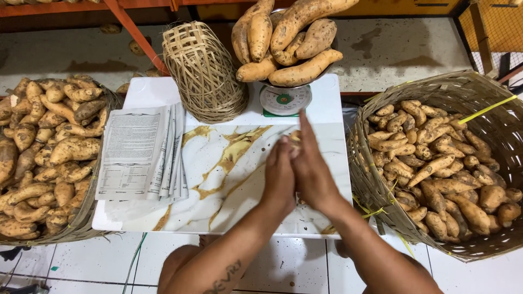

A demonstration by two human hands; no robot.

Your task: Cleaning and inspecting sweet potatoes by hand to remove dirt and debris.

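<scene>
My left hand and right hand press together over the marbled desk, their grip closed around a small sweet potato peeking out at my fingertips. I seem mid-handling; next it needs setting down, perhaps toward the loaded scale.

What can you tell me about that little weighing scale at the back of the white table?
The small green-and-white dial kitchen scale stands upright at the far edge of the marble-patterned white table. Its round white face has a green centre. A metal pan, mostly hidden, carries a tall heap of tan sweet potatoes. An upturned woven bamboo basket sits close on its left.
</scene>
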